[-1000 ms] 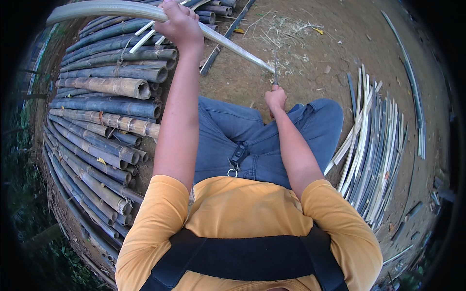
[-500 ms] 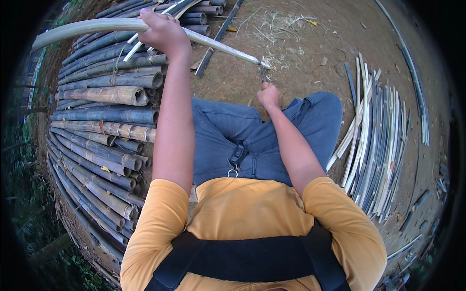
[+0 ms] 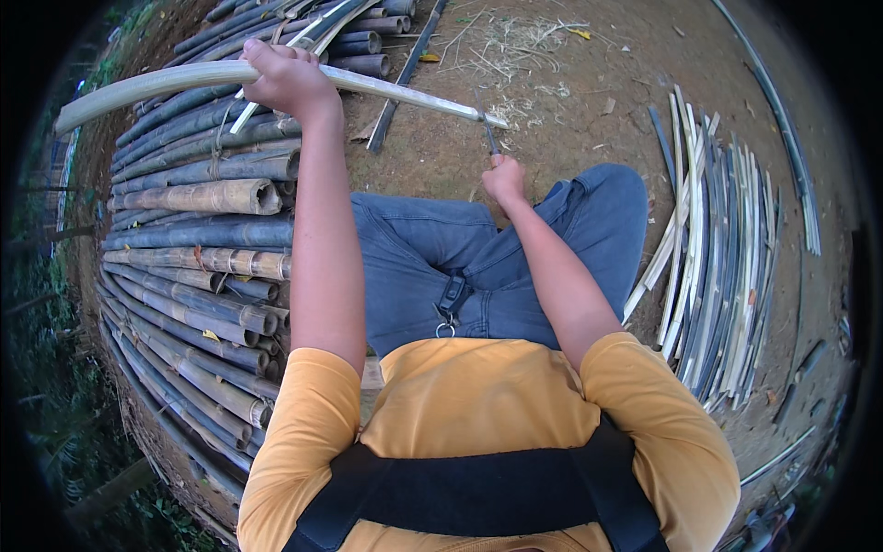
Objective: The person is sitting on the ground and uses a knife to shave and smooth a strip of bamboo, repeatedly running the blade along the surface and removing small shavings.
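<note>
My left hand [image 3: 292, 81] is closed around a long pale bamboo strip [image 3: 395, 90], which runs from the far left down to the right in front of me. In my right hand [image 3: 504, 179] is a knife [image 3: 491, 136], its handle gripped in the closed fingers. The thin blade points away from me and crosses the strip close to its right end, seemingly touching it. Beyond that end, pale curled shavings [image 3: 524, 55] lie scattered on the dirt.
Stacked bamboo poles [image 3: 198, 230] fill the left side. A bundle of split bamboo strips [image 3: 717, 267] lies right of my bent knee [image 3: 607, 202]. A dark slat [image 3: 405, 78] rests on the ground ahead, and a long strip [image 3: 782, 129] lies at the far right.
My left hand has shifted slightly left and nearer with the strip. The knife now sits a little back from the strip's right end, which sticks out past the blade.
</note>
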### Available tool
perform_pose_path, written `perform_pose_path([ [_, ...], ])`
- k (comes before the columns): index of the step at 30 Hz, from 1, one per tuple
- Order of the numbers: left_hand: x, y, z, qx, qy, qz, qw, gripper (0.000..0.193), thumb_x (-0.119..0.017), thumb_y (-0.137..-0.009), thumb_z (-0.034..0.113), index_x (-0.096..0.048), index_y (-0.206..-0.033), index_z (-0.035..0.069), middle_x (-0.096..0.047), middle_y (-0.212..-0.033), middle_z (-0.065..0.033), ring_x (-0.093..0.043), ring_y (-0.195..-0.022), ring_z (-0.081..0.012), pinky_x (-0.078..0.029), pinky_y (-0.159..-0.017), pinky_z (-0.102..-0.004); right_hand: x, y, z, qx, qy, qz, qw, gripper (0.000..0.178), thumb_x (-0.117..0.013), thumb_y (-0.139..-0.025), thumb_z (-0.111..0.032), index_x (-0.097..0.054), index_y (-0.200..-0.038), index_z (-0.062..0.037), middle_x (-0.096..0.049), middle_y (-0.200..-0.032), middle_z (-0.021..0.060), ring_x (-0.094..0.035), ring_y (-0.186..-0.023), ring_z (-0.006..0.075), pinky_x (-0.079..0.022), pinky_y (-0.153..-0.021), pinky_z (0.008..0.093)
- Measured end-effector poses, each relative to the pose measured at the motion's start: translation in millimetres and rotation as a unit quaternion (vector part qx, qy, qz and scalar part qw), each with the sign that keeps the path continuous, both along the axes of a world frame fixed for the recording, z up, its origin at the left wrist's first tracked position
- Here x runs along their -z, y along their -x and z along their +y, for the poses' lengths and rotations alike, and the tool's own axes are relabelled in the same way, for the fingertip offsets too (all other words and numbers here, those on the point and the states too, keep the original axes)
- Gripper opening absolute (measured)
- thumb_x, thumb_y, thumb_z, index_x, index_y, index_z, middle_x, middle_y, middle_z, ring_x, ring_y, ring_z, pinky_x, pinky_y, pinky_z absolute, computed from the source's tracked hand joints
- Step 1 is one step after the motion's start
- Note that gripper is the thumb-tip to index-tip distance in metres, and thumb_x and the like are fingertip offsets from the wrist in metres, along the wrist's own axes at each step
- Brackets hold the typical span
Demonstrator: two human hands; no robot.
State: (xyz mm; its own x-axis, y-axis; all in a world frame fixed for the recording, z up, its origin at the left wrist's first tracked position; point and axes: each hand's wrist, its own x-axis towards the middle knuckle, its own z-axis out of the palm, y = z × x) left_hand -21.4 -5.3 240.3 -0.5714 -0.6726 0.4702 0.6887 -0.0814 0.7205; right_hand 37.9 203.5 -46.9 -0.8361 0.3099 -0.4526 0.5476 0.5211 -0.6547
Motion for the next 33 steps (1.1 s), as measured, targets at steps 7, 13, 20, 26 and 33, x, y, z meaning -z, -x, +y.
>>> perform_pose_path([
  [7, -2, -4, -6, 0.002, -0.018, -0.015, 1.000, 0.037, -0.046, -0.103, 0.026, -0.032, -0.072, 0.013, -0.031, -0.053, 0.0035, -0.027, -0.043, -0.0076, -0.022, -0.042, -0.0284, -3, -6, -4, 0.023, 0.018, -0.034, 0.999, 0.033, -0.057, -0.096, -0.029, -0.065, -0.115, -0.0035, -0.066, -0.121, 0.0234, -0.062, -0.116, 0.0396, -0.050, -0.096, 0.0480],
  [13, -5, -2, 2, -0.003, -0.038, -0.028, 0.999, 0.037, -0.046, -0.103, 0.027, -0.032, -0.072, 0.012, -0.031, -0.053, 0.0031, -0.028, -0.042, -0.0085, -0.024, -0.042, -0.0288, 9, 0, 4, 0.018, 0.016, -0.010, 1.000, 0.032, -0.058, -0.096, -0.028, -0.065, -0.114, -0.0026, -0.066, -0.118, 0.0251, -0.063, -0.114, 0.0402, -0.049, -0.095, 0.0493],
  [20, -2, 1, -5, 0.022, -0.020, -0.010, 1.000, 0.034, -0.047, -0.102, 0.025, -0.033, -0.073, 0.012, -0.032, -0.054, 0.0030, -0.028, -0.043, -0.0081, -0.027, -0.042, -0.0283, 0, -6, -12, 0.024, -0.002, 0.033, 0.999, 0.030, -0.056, -0.094, -0.025, -0.067, -0.106, 0.0011, -0.068, -0.107, 0.0278, -0.064, -0.107, 0.0437, -0.050, -0.091, 0.0495],
  [26, -1, 6, -4, 0.045, -0.015, 0.018, 0.999, 0.031, -0.048, -0.104, 0.026, -0.041, -0.078, 0.009, -0.032, -0.053, 0.0037, -0.029, -0.043, -0.0071, -0.025, -0.041, -0.0266, 9, 3, 2, 0.030, -0.014, 0.005, 0.999, 0.030, -0.055, -0.096, -0.025, -0.065, -0.108, 0.0004, -0.067, -0.112, 0.0274, -0.064, -0.109, 0.0435, -0.050, -0.091, 0.0504],
  [33, -3, 3, 5, 0.057, -0.018, 0.031, 0.998, 0.030, -0.049, -0.105, 0.027, -0.042, -0.083, 0.008, -0.034, -0.052, 0.0038, -0.031, -0.042, -0.0061, -0.024, -0.040, -0.0260, 7, -6, -13, 0.026, -0.021, 0.052, 0.998, 0.029, -0.063, -0.085, -0.024, -0.067, -0.102, -0.0007, -0.070, -0.102, 0.0252, -0.067, -0.101, 0.0414, -0.052, -0.086, 0.0479],
])
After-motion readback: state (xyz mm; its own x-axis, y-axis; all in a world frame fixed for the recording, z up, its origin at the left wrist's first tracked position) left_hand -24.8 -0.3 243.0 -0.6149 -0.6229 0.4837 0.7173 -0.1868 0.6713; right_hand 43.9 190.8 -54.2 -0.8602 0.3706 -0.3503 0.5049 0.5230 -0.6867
